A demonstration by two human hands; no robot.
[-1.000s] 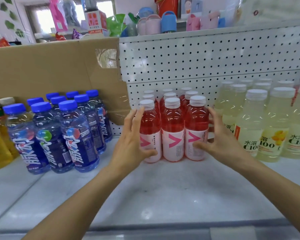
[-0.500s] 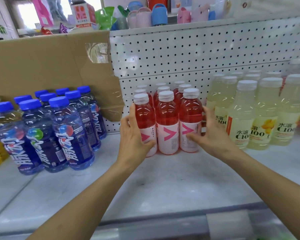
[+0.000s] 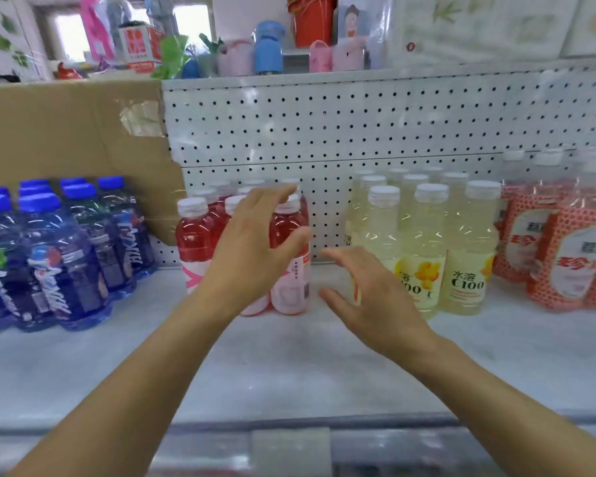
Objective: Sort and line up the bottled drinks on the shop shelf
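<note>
At the far left of the white shelf [image 3: 289, 366] stood the blue-capped bottles [image 3: 66, 256], backed by a sheet of cardboard [image 3: 66, 132], and just right of them the block of red drinks [image 3: 193, 235] sat against the pegboard [image 3: 358, 132]. The left hand [image 3: 252, 249] hung in front of that block with fingers spread wide and gripping nothing, though blur hid whether it touched a bottle. The right hand [image 3: 372, 294], also wide and empty, was in front of the pale yellow bottles [image 3: 468, 242], with red-and-white labelled bottles [image 3: 565, 256] at the far right.
</note>
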